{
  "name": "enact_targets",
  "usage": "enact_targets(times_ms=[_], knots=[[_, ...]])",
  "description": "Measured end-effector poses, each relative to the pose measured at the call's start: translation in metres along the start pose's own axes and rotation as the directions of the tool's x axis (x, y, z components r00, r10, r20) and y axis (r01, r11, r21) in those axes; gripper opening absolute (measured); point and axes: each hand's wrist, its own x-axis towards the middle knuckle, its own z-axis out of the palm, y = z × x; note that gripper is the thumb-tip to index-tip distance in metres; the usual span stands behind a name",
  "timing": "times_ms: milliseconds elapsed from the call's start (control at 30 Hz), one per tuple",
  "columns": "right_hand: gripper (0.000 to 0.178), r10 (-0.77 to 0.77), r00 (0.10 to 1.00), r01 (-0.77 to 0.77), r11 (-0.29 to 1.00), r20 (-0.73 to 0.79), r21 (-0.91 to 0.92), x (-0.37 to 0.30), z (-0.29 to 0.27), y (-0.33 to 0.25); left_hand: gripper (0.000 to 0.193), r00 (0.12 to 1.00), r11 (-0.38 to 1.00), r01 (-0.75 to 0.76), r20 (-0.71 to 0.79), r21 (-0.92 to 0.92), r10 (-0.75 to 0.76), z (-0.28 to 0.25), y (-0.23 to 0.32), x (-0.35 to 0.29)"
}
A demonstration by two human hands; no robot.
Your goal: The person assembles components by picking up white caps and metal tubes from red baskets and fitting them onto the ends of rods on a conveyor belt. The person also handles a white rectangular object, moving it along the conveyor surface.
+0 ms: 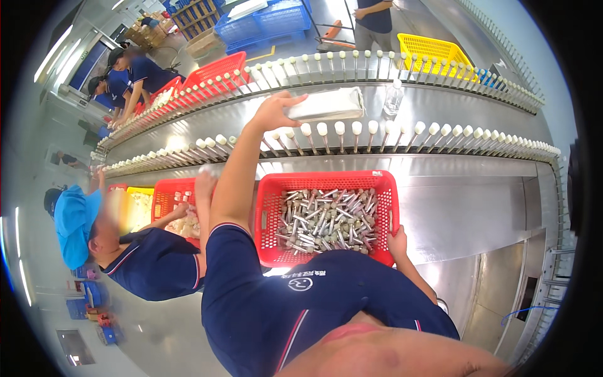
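Note:
My left hand point(275, 113) reaches across the near row of pegs to a white, plastic-wrapped pack point(330, 105) on the metal surface between the two rows. Its thumb and fingers close around the pack's left end. Close to my body is a red plastic basket point(265, 188) holding many small metal rods with greyish-green tips point(326, 220). My right hand point(397, 244) grips the basket's right side near its front corner. A clear bottle point(393, 98) stands upright just right of the pack.
Upright pegs with white tips point(356, 129) line the conveyor's near side; another row point(342, 58) runs behind. At my left, a co-worker in a blue cap point(78, 217) handles white pieces over red and yellow baskets. A yellow basket point(433, 49) stands beyond; a metal worktop point(465, 213) extends right.

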Motion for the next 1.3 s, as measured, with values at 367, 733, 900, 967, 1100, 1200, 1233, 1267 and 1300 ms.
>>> enact_targets(times_ms=[367,733,900,967,1100,1200,1233,1267,1300], knots=[[0.031,-0.001,1.000,0.001,1.000,-0.003,0.008,-0.005,-0.002,0.002,0.076,0.999,0.999,0.009,0.051,0.041,-0.011,0.013,0.018,0.010],[0.029,0.005,1.000,-0.005,1.000,0.008,0.029,-0.002,-0.005,0.002,0.075,0.995,0.990,-0.095,0.028,0.105,0.092,0.035,0.035,0.017],[0.032,0.000,1.000,-0.001,0.999,0.021,0.037,-0.001,-0.007,0.002,0.075,0.993,0.990,-0.110,-0.039,0.091,0.114,0.028,0.048,0.028],[0.042,-0.001,0.999,0.000,0.999,0.035,0.043,-0.007,-0.010,-0.011,0.076,0.998,0.996,-0.064,0.018,0.065,0.063,0.042,0.046,0.024],[0.061,-0.690,0.711,0.566,0.674,-0.133,-0.475,-0.017,-0.003,-0.045,0.076,0.992,0.996,-0.018,0.125,0.082,0.007,0.047,0.057,0.028],[0.056,-0.672,0.738,0.642,0.727,-0.063,-0.246,-0.005,0.009,-0.098,0.075,0.997,0.995,-0.082,0.014,0.058,0.081,0.041,0.064,0.036],[0.053,-0.663,0.748,0.655,0.746,-0.037,-0.124,0.010,0.021,-0.107,0.075,0.995,0.994,-0.094,0.019,0.053,0.093,0.037,0.066,0.039],[0.051,-0.613,0.787,0.617,0.784,0.071,-0.074,0.021,0.025,-0.128,0.075,0.997,0.996,-0.074,0.011,0.044,0.073,0.032,0.066,0.039],[0.049,-0.558,0.810,0.571,0.820,0.178,-0.029,0.033,0.032,-0.151,0.074,0.998,0.998,-0.055,0.003,0.035,0.055,0.029,0.065,0.041]])
